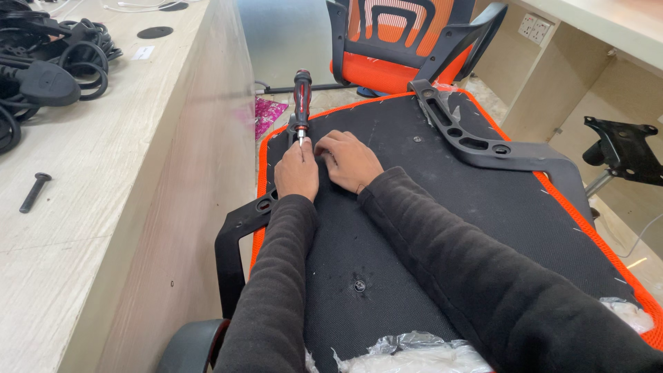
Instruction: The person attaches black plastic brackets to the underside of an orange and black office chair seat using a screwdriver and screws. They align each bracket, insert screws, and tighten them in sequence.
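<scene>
An upturned office chair seat (414,207), black underneath with an orange edge, lies in front of me. A red and black screwdriver (302,93) stands upright at its far left corner, where a black armrest (238,228) meets the seat. My left hand (298,173) grips the screwdriver's lower shaft. Beside it, my right hand (350,160) rests flat on the black fabric with its fingertips near the tip. A second black armrest (476,141) lies across the far right of the seat. A screw hole (359,285) shows in the middle of the seat.
A pale wooden desk (103,207) runs along the left, holding a loose black bolt (34,191) and a pile of black power cables (48,62). An orange mesh chair (400,41) stands behind the seat. A black metal chair mechanism (625,148) sits at the right. Crumpled clear plastic (407,352) lies near me.
</scene>
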